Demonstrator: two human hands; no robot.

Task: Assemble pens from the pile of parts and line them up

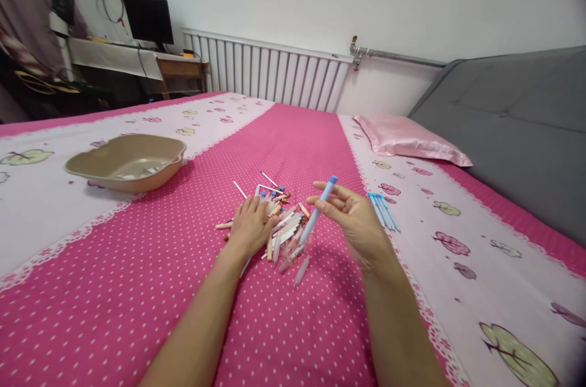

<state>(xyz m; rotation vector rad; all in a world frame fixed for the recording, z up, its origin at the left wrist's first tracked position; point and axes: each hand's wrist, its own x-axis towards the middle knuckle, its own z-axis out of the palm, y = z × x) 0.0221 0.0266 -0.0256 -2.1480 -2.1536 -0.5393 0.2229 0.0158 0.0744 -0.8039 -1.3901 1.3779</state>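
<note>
A heap of loose pen parts (279, 216), orange, white and clear, lies on the pink dotted bedspread (151, 289). My left hand (249, 225) rests palm down on the heap, fingers curled over some pieces. My right hand (354, 219) is raised just right of the heap and pinches a light blue pen (318, 211) that slants from upper right to lower left. A small row of finished blue pens (383, 210) lies on the bed right of that hand.
A beige shallow basin (128, 161) with a few pieces inside sits at the left on the bed. A pink satin pillow (407, 140) lies at the back right by the grey headboard (517, 124). A radiator (270, 72) and desk stand beyond.
</note>
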